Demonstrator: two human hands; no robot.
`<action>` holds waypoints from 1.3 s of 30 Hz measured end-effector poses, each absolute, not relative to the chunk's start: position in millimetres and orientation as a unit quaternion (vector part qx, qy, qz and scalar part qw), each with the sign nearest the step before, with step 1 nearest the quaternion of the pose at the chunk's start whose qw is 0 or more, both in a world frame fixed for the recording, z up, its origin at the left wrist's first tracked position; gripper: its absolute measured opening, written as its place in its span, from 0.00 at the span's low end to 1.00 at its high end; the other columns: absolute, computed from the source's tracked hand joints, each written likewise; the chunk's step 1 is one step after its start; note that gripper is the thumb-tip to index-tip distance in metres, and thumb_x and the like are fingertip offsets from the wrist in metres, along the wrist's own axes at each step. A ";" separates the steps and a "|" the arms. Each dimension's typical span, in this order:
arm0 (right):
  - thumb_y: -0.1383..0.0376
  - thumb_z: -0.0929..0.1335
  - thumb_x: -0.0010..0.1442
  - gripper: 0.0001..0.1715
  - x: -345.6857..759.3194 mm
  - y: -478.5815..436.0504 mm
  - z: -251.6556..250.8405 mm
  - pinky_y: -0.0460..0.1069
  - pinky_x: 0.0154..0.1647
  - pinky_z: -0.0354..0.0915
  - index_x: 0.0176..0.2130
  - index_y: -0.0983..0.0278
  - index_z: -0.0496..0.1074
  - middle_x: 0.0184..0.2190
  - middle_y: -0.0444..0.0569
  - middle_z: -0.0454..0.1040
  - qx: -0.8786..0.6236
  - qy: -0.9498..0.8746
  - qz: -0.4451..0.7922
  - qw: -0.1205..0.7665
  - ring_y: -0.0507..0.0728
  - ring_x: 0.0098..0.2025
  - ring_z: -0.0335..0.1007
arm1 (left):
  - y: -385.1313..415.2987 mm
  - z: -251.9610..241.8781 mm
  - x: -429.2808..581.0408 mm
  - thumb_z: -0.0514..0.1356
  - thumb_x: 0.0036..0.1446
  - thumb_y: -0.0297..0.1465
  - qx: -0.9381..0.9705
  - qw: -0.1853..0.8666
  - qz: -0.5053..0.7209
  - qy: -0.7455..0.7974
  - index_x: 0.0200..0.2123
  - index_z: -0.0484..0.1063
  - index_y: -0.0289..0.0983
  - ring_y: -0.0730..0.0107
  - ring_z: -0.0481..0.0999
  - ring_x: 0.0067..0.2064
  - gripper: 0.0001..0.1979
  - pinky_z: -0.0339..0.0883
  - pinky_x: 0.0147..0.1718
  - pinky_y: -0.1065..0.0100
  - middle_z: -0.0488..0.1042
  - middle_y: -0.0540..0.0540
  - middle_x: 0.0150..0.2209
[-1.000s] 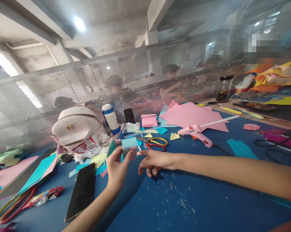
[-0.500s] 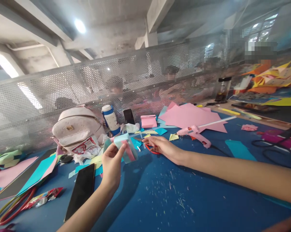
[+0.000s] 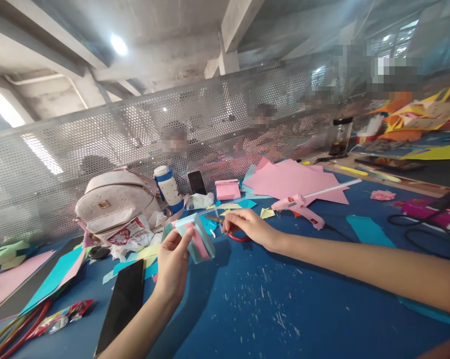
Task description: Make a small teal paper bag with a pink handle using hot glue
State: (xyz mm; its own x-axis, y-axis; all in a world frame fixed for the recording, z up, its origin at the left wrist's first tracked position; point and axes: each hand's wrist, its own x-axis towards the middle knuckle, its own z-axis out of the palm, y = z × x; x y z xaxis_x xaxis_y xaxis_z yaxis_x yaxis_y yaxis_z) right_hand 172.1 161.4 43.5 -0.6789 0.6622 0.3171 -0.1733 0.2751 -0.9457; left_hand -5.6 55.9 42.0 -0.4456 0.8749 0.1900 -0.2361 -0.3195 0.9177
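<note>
My left hand pinches a small light-blue paper box with a pink strip along its side, holding it tilted above the table. To its right, my right hand has its fingers closed on a pair of scissors with red-orange handles. The blades point left toward the box and lie close beside it without plainly touching. The fingers cover part of the handles. Blue and yellow paper scraps lie around the scissors.
A pink glue gun rests to the right, before pink paper sheets. At left are a black phone, a white backpack and a bottle. A perforated metal screen stands behind the blue table.
The view has shifted slightly left to right, so most things sit a little farther left. The box has turned a little, and more of the scissor blades shows beside my right hand.
</note>
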 end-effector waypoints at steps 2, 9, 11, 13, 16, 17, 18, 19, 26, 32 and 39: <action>0.50 0.64 0.62 0.24 175.6 159.7 56.7 0.49 0.41 0.65 0.27 0.66 0.71 0.30 0.49 0.74 -0.146 -0.721 0.542 0.407 0.53 0.35 0.70 | 56.8 38.7 -6.4 0.70 0.46 0.36 0.359 0.390 0.721 0.446 0.35 0.77 0.36 0.73 0.75 0.34 0.14 0.64 0.35 0.74 0.78 0.49 0.33; 0.55 0.62 0.65 0.21 172.4 142.0 68.2 0.46 0.30 0.63 0.30 0.65 0.75 0.30 0.48 0.74 -0.157 -0.834 0.435 0.300 0.51 0.29 0.68 | 53.8 40.1 -3.3 0.70 0.46 0.37 0.365 0.373 0.717 0.463 0.36 0.77 0.36 0.71 0.75 0.36 0.15 0.64 0.37 0.73 0.78 0.49 0.34; 0.56 0.61 0.66 0.22 168.3 140.4 62.9 0.48 0.32 0.61 0.28 0.65 0.73 0.28 0.47 0.73 -0.148 -0.886 0.335 0.285 0.52 0.30 0.67 | 52.5 41.7 -1.8 0.70 0.45 0.37 0.366 0.369 0.717 0.464 0.37 0.77 0.36 0.70 0.76 0.36 0.16 0.65 0.37 0.72 0.79 0.48 0.35; 0.56 0.63 0.66 0.21 163.1 139.3 58.5 0.48 0.33 0.58 0.26 0.65 0.72 0.26 0.46 0.71 -0.148 -0.921 0.235 0.273 0.53 0.31 0.66 | 51.2 43.0 0.2 0.70 0.44 0.37 0.367 0.369 0.716 0.465 0.38 0.77 0.37 0.70 0.76 0.35 0.17 0.66 0.36 0.73 0.79 0.48 0.35; 0.56 0.65 0.64 0.18 155.0 136.7 55.2 0.49 0.32 0.56 0.28 0.65 0.71 0.27 0.47 0.71 -0.162 -0.940 0.164 0.252 0.54 0.31 0.66 | 49.6 43.7 3.3 0.70 0.44 0.38 0.365 0.378 0.714 0.463 0.38 0.77 0.37 0.69 0.77 0.35 0.17 0.66 0.34 0.72 0.80 0.48 0.35; 0.57 0.65 0.64 0.17 152.9 135.6 54.6 0.49 0.32 0.56 0.28 0.65 0.71 0.28 0.48 0.72 -0.164 -0.943 0.156 0.244 0.54 0.32 0.66 | 49.4 43.6 4.0 0.71 0.43 0.38 0.364 0.377 0.713 0.466 0.38 0.78 0.37 0.69 0.77 0.35 0.17 0.67 0.34 0.72 0.79 0.48 0.35; 0.59 0.64 0.65 0.17 151.3 134.6 54.2 0.49 0.32 0.56 0.27 0.65 0.70 0.28 0.48 0.72 -0.163 -0.944 0.153 0.241 0.54 0.32 0.67 | 49.4 43.3 4.3 0.71 0.43 0.38 0.363 0.374 0.712 0.470 0.37 0.78 0.36 0.69 0.76 0.35 0.17 0.66 0.34 0.72 0.79 0.48 0.34; 0.60 0.64 0.66 0.17 150.2 133.8 53.8 0.49 0.33 0.56 0.27 0.64 0.70 0.28 0.48 0.73 -0.160 -0.945 0.153 0.242 0.54 0.32 0.67 | 49.6 42.9 4.3 0.71 0.43 0.38 0.363 0.370 0.712 0.474 0.37 0.78 0.36 0.69 0.76 0.36 0.17 0.66 0.35 0.73 0.79 0.48 0.34; 0.64 0.60 0.66 0.22 156.2 138.2 62.1 0.48 0.27 0.50 0.21 0.64 0.59 0.19 0.42 0.61 -0.150 -0.915 0.219 0.305 0.49 0.24 0.55 | 52.5 36.7 1.2 0.70 0.46 0.36 0.369 0.367 0.710 0.474 0.36 0.78 0.36 0.68 0.76 0.40 0.15 0.65 0.42 0.71 0.79 0.47 0.36; 0.60 0.59 0.67 0.22 176.9 152.0 92.1 0.49 0.39 0.60 0.23 0.63 0.61 0.23 0.43 0.64 -0.111 -0.802 0.392 0.438 0.52 0.33 0.65 | 52.4 35.1 2.1 0.70 0.46 0.36 0.376 0.368 0.715 0.461 0.36 0.78 0.35 0.67 0.76 0.41 0.14 0.64 0.45 0.69 0.79 0.46 0.37; 0.60 0.61 0.66 0.23 194.4 137.7 123.6 0.51 0.49 0.64 0.21 0.63 0.57 0.20 0.40 0.57 0.035 -0.638 0.646 0.417 0.51 0.34 0.66 | 52.5 33.2 1.9 0.70 0.45 0.37 0.374 0.367 0.717 0.461 0.31 0.77 0.35 0.70 0.74 0.35 0.13 0.65 0.40 0.69 0.77 0.48 0.32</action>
State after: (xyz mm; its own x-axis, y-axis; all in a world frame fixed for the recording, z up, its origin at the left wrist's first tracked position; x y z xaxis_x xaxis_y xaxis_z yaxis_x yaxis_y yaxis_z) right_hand 194.4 137.7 123.6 -0.6489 0.4946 0.5782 -0.5848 0.1618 -0.7948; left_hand 1.9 52.5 33.2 -0.4513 0.8701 0.1982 -0.1809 -0.3067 0.9344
